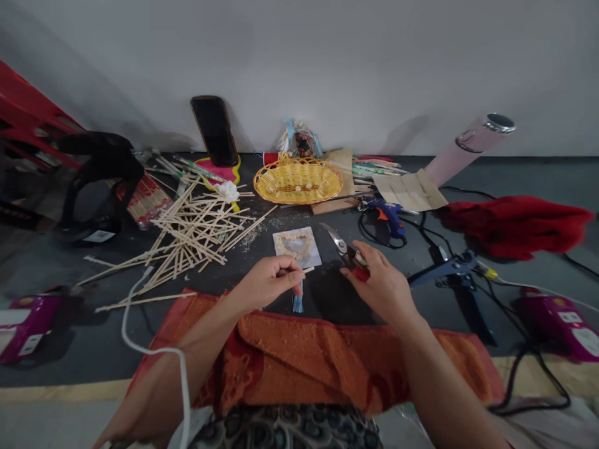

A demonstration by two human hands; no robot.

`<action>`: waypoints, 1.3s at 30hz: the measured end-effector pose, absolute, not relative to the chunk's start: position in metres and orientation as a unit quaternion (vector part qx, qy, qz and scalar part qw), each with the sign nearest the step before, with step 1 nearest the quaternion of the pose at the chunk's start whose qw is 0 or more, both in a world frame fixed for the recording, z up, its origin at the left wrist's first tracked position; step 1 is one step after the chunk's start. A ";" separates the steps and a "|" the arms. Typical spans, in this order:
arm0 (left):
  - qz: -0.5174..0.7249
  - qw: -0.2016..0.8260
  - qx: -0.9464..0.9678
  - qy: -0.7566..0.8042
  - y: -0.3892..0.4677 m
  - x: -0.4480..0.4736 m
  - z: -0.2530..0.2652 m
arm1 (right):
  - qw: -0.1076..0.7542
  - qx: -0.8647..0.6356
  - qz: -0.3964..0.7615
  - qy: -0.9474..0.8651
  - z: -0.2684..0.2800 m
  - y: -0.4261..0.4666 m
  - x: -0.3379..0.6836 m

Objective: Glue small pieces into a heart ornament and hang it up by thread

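My left hand [276,280] is closed, its thumb and finger pinching a short pale wooden stick [308,270]. Just beyond it a white square card [314,257] lies on the dark table, with a heart shape of small pale pieces [283,238] on top. A blue tassel [298,304] shows beneath my left fingers. In my right hand [381,280] are pruning shears [340,243] with red handles. Their blades point forward and left, to the right of the card and apart from the stick.
Loose sticks [191,231] are heaped on the left. A yellow woven basket [299,178] stands behind the card. Further right are a blue glue gun [390,218], a red cloth [519,226] and a pink flask [463,149]. An orange towel [299,355] covers the front edge; a white cable [154,351] crosses my left arm.
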State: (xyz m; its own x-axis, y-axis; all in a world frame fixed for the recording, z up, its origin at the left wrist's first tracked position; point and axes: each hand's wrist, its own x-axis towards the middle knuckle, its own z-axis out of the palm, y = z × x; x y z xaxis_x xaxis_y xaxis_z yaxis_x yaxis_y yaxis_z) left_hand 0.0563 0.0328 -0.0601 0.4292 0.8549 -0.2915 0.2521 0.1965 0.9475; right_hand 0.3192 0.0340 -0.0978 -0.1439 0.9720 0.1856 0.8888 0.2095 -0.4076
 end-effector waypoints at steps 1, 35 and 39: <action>0.251 0.612 0.578 0.477 0.033 0.056 -0.061 | 0.216 -0.627 0.111 -0.740 -0.096 0.034 0.321; 0.434 0.575 0.473 0.506 0.034 0.059 -0.062 | 0.244 -0.435 0.121 -0.859 -0.085 0.005 0.285; 0.414 0.565 0.489 0.520 0.034 0.057 -0.060 | 0.240 -0.435 0.075 -0.865 -0.088 0.005 0.284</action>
